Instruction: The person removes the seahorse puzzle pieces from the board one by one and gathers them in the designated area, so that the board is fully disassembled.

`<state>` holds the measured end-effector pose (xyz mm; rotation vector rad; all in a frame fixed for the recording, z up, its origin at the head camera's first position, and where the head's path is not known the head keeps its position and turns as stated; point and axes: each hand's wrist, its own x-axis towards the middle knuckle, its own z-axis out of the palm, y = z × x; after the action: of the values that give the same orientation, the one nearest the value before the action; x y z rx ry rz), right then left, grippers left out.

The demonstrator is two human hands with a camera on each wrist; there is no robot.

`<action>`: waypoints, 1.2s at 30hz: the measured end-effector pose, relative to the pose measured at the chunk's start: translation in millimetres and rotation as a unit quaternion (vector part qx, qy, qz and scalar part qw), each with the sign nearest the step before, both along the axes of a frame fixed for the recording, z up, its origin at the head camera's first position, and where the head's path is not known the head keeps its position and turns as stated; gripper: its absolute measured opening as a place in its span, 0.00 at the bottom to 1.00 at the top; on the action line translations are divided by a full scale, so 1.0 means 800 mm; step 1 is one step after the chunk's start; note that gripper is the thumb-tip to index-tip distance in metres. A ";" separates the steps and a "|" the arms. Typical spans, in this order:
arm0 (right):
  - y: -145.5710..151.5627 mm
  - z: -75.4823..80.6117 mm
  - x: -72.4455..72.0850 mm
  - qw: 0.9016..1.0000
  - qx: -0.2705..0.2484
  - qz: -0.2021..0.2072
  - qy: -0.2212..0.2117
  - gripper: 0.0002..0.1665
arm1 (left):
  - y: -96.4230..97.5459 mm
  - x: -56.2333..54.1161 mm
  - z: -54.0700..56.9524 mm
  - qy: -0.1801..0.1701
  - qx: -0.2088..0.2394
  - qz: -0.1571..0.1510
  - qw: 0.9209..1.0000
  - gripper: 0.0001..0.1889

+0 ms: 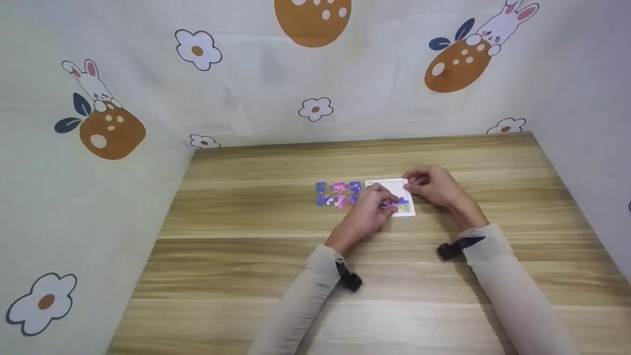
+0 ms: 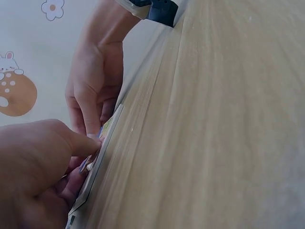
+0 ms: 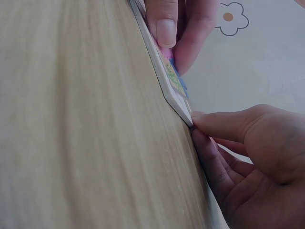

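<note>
A square white puzzle board (image 1: 394, 187) lies on the wooden table, with joined colourful pieces (image 1: 405, 207) along its near edge. My left hand (image 1: 366, 209) reaches over the board's left part, and its thumb and fingers pinch a puzzle piece (image 2: 88, 164) low over the board, mostly hidden by the fingers. At the far right corner, my right hand (image 1: 436, 186) grips the board's rim between thumb and fingers, as the right wrist view shows. In that view, printed green and yellow pieces (image 3: 174, 78) sit in the board beside the left fingertips.
Several loose puzzle pieces (image 1: 339, 188) in purple and pink lie in two rows just left of the board. The wood-grain table (image 1: 236, 266) ends at a patterned cloth wall (image 1: 256, 98) behind and at both sides.
</note>
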<state>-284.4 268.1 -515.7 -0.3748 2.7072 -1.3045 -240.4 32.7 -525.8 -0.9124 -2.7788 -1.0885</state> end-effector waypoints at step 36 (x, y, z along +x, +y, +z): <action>0.001 -0.001 0.000 1.000 -0.001 -0.010 -0.010 0.20 | 0.009 -0.004 -0.004 -0.017 0.072 0.018 0.997 0.11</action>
<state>-284.5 268.7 -516.7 -0.3336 2.6997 -1.3095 -243.2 40.0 -529.0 -0.8334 -2.6886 -1.2900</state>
